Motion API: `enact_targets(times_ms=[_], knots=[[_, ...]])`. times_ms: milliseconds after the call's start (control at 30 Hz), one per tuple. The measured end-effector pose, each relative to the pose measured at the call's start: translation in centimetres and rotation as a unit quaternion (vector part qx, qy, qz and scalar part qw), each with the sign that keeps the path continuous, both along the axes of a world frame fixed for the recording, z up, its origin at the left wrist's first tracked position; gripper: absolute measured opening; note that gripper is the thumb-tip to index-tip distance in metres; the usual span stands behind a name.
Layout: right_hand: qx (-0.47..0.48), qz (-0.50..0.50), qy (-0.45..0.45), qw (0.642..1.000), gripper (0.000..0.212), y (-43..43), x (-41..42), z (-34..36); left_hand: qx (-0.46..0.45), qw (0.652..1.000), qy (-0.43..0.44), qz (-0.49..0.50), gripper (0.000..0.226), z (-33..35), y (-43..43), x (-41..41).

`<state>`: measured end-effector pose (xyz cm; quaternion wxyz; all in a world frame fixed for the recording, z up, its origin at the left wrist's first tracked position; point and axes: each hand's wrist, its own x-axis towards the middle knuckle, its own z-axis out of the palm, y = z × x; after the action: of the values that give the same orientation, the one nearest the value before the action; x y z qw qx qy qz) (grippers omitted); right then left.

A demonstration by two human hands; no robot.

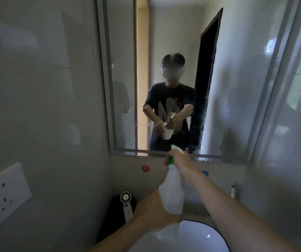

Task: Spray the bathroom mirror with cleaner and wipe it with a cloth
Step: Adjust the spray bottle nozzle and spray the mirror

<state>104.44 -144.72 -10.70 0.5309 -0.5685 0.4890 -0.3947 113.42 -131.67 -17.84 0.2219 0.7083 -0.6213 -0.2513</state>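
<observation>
The bathroom mirror [237, 84] fills the wall ahead in a grey frame and shows my reflection; its right part looks misted. I hold a translucent white spray bottle [172, 193] with a green trigger head, tilted up toward the mirror's lower edge. My right hand [177, 158] is wrapped around the trigger head. My left hand [157, 213] grips the bottle's base from below. No cloth is visible.
A white basin [197, 239] lies below my arms. A small white fan on a dark base [126, 204] stands at the basin's left. A wall socket [2, 195] is at lower left. A red dot [145, 168], a blue dot [205, 173] and a small bottle [233, 190] mark the back wall.
</observation>
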Motion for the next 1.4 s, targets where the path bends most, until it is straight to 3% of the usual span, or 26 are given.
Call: enact_targets(times_ms=[67, 200, 367, 500, 667, 800, 967, 1133, 1400], knots=[[-0.005, 0.028, -0.005, 1.000, 0.012, 0.1, 0.7, -0.3, 0.006, 1.000, 0.003, 0.017, 0.098, -0.3, 0.1, 0.8], [0.008, 0.055, -0.056, 0.997, 0.030, 0.4, 2.5, -0.5, 0.005, 0.998, 0.017, 0.054, 0.111, -0.5, 0.3, 1.7], [-0.002, 0.016, -0.014, 1.000, 0.024, -0.1, 4.1, -0.5, -0.002, 0.997, 0.039, 0.063, 0.103, -0.4, 0.8, 2.0], [0.015, 0.025, 0.017, 0.999, 0.046, -0.3, 4.9, -0.7, -0.009, 0.994, 0.092, 0.064, 0.105, -0.6, 1.2, 1.7], [0.024, 0.063, 0.008, 0.998, 0.025, -0.3, 6.1, -1.0, -0.015, 0.993, 0.085, 0.078, 0.073, -1.3, 1.4, 2.4], [0.033, 0.071, -0.001, 0.997, 0.041, 0.0, 7.9, -1.0, -0.015, 0.997, 0.037, 0.066, 0.060, -1.0, 1.5, 3.7], [0.021, 0.076, -0.012, 0.997, 0.025, 0.2, 10.0, -1.2, 0.004, 0.991, 0.049, 0.123, 0.105, -2.3, 1.4, 5.8], [0.020, 0.088, -0.026, 0.996, 0.015, 0.6, 11.4, -1.6, -0.010, 0.982, 0.036, 0.183, 0.113, -3.0, 2.2, 6.6], [0.006, 0.138, -0.032, 0.990, 0.026, 0.8, 12.4, -1.9, 0.024, 0.977, 0.044, 0.207, 0.122, -3.2, 2.0, 7.1]])
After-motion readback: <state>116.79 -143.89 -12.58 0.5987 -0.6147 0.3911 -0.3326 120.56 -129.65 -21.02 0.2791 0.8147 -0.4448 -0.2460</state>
